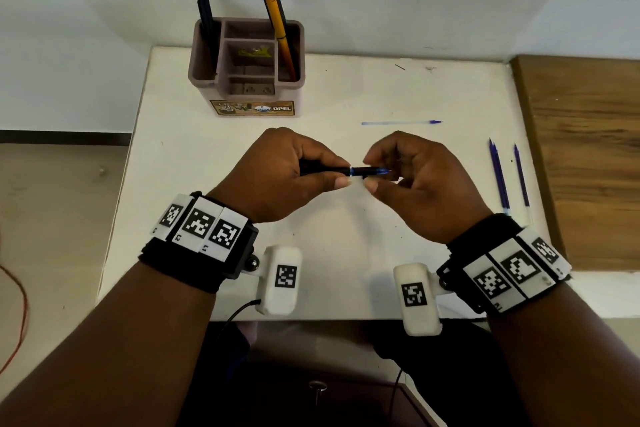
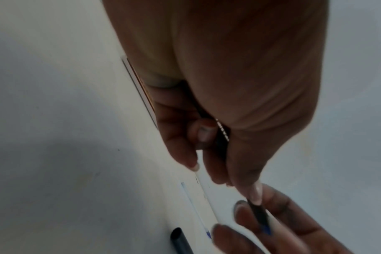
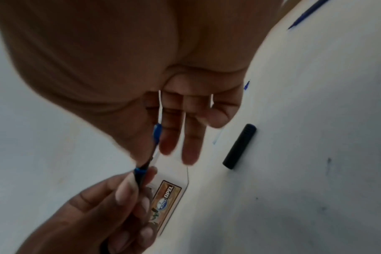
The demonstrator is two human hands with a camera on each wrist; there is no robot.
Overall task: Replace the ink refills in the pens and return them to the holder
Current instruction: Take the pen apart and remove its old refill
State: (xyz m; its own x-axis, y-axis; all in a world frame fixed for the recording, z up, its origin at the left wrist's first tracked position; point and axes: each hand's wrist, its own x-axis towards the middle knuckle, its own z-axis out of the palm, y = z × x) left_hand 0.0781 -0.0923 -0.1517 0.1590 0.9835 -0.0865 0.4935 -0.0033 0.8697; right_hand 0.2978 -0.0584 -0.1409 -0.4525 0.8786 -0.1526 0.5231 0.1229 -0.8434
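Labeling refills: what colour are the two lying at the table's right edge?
Blue-violet, both refills; clearest in the head view.

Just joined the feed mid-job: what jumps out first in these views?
Centre of the table, the left hand grips a black pen by its barrel while the right hand pinches its blue tip end. Behind them stands a brown holder with a yellow pen and a dark pen. Two blue refills lie to the right, and a pale refill just beyond the hands.
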